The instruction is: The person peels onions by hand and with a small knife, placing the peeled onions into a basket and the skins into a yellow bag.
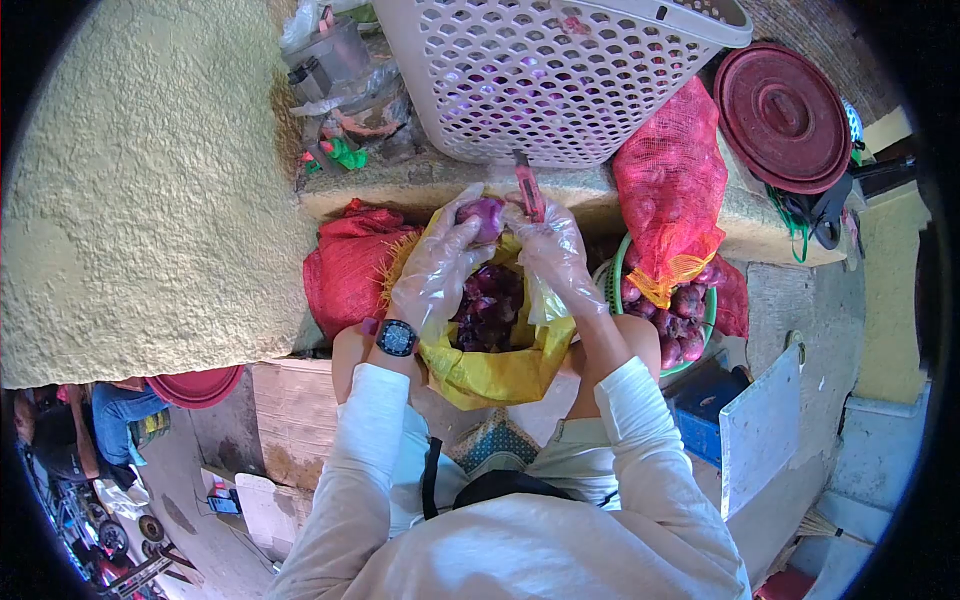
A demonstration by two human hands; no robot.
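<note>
My left hand (440, 262), in a clear plastic glove, grips a purple onion (482, 216) with the fingers curled round it. Gloved the same way, my right hand (556, 258) is closed on a red cutter knife (530, 192) that points up and away from me. Its fingertips are right at the onion's side. Below both hands, between my knees, a yellow sack (490, 378) stands with its mouth rolled open. Dark purple onion skins (488, 305) lie inside it.
A white perforated basket (560, 90) with onions stands on the ledge ahead. Onions fill a green-rimmed basket (712, 318) at my right, under a red mesh bag (672, 180). A red sack (350, 265) lies left. A maroon lid (782, 115) is far right; a person (125, 415) sits far left.
</note>
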